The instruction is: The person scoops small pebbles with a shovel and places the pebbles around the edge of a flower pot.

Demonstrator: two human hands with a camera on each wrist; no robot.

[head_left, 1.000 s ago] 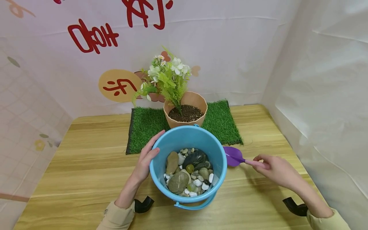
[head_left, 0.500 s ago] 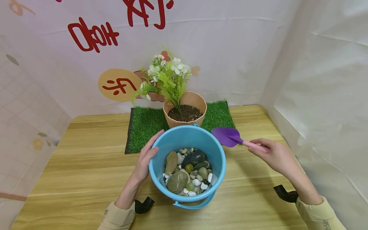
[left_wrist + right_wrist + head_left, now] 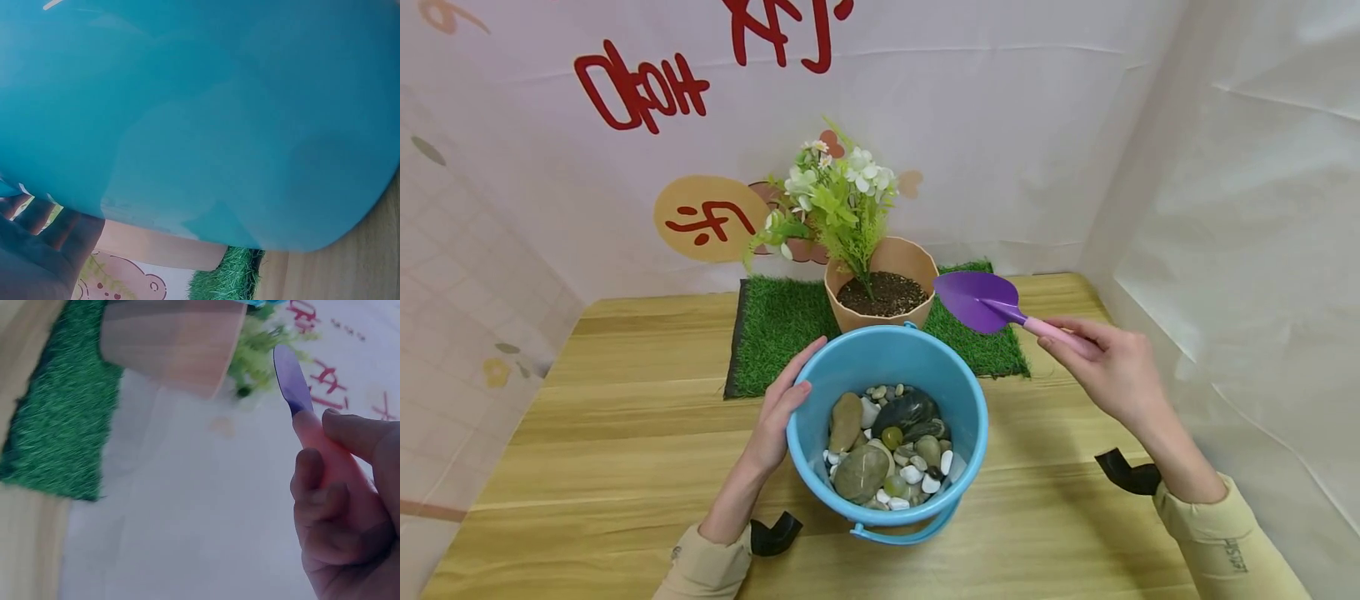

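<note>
A light-blue bucket [image 3: 977, 433] stands at the middle of the table, with its handle hanging down in front. Stones [image 3: 861, 475] of several sizes lie inside it, grey, black and white. My left hand [image 3: 775, 425] holds the bucket's left rim, the thumb over the edge and the fingers along the outer wall. In the right wrist view my right hand [image 3: 350, 519] has its fingers curled round the pink handle of a purple garden trowel [image 3: 977, 300]. The trowel's blade is raised, just right of the flowerpot [image 3: 880, 321], and carries nothing visible.
The flowerpot stands behind the bucket on a green artificial-grass mat [image 3: 782, 333]. It holds dark soil [image 3: 887, 296] and a plant with white flowers [image 3: 842, 200]. A wooden table [image 3: 625, 417] lies beneath, and pale sheets hang behind and at the sides.
My right hand has lifted the trowel up and to the left, from beside the bucket to near the flowerpot. The left hand and bucket have hardly moved.
</note>
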